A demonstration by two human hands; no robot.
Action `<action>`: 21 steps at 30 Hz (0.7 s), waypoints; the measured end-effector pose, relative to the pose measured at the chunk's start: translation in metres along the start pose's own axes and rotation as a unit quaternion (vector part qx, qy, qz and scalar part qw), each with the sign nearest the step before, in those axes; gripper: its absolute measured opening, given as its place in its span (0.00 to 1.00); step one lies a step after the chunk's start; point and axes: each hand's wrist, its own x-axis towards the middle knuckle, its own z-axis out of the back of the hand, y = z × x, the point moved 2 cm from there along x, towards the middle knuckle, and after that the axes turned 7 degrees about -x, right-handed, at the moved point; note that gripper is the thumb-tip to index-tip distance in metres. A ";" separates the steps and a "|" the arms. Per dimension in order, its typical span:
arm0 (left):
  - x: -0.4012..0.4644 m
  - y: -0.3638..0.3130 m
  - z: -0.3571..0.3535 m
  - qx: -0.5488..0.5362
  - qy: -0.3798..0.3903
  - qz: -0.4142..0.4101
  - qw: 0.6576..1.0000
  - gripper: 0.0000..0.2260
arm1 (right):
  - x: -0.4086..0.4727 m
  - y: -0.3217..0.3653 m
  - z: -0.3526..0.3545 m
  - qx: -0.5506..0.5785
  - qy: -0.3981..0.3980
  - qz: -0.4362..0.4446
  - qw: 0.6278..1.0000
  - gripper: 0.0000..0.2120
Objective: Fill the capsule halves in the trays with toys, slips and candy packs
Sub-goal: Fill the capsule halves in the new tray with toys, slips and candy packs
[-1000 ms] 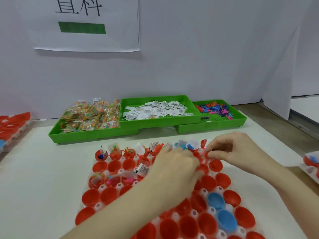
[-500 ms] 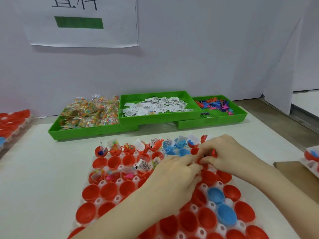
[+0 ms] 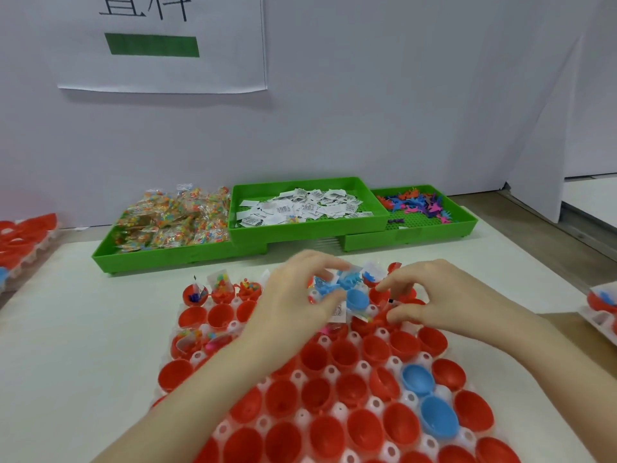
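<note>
Both hands now work at the far edge of the capsule tray [image 3: 334,426]. The left hand [image 3: 293,302], which a second ago covered the middle cups, has lifted and seems to pinch a slip near a blue half [image 3: 356,299] — the right hand [image 3: 430,295] stays curled, thumb and forefinger pinched, on what cannot be told. Most red halves [image 3: 344,354] sit bare — filling has far to go. Candy packs [image 3: 173,218], slips [image 3: 300,207] and toys [image 3: 417,203] wait in 3 green trays [image 3: 180,259] at the table's far edge.

white wall [image 3: 400,95], paper sign [image 3: 160,45], pale table [image 3: 83,329]
</note>
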 end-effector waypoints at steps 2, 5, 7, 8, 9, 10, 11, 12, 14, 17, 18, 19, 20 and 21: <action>0.004 0.002 0.023 -0.003 -0.057 -0.014 0.998 0.15 | -0.002 -0.006 0.012 0.053 -0.040 0.005 0.998 0.11; 0.009 0.022 0.068 0.075 -0.152 -0.043 0.985 0.11 | 0.004 -0.026 0.044 0.130 -0.193 -0.006 0.972 0.03; 0.014 0.052 0.104 0.117 -0.211 0.013 0.970 0.08 | 0.020 -0.050 0.059 0.179 -0.279 -0.044 0.942 0.05; 0.016 0.069 0.121 0.128 -0.232 0.070 0.962 0.07 | 0.032 -0.063 0.062 0.200 -0.301 -0.073 0.930 0.05; 0.018 0.088 0.137 0.147 -0.240 0.134 0.950 0.07 | 0.044 -0.076 0.062 0.206 -0.313 -0.108 0.921 0.05; 0.019 0.105 0.150 0.175 -0.233 0.190 0.938 0.09 | 0.056 -0.088 0.060 0.200 -0.316 -0.143 0.916 0.07; 0.019 0.121 0.160 0.205 -0.212 0.234 0.926 0.12 | 0.067 -0.099 0.056 0.187 -0.309 -0.177 0.915 0.08; 0.019 0.133 0.166 0.233 -0.184 0.270 0.916 0.14 | 0.077 -0.109 0.051 0.169 -0.297 -0.207 0.917 0.09; 0.018 0.147 0.169 0.285 -0.124 0.339 0.888 0.18 | 0.093 -0.124 0.039 0.130 -0.267 -0.243 0.923 0.11; 0.025 0.158 0.167 0.343 -0.076 0.371 0.860 0.21 | 0.118 -0.137 0.023 0.075 -0.189 -0.261 0.944 0.16; 0.029 0.160 0.167 0.338 -0.085 0.369 0.862 0.21 | 0.126 -0.140 0.017 0.061 -0.149 -0.266 0.951 0.20; 0.032 0.162 0.167 0.324 -0.103 0.366 0.866 0.21 | 0.134 -0.142 0.011 0.048 -0.107 -0.272 0.955 0.24; 0.035 0.163 0.168 0.311 -0.128 0.363 0.869 0.21 | 0.140 -0.143 0.007 0.038 -0.073 -0.279 0.957 0.28; 0.037 0.166 0.169 0.299 -0.156 0.364 0.868 0.21 | 0.146 -0.145 0.003 0.030 -0.049 -0.286 0.956 0.30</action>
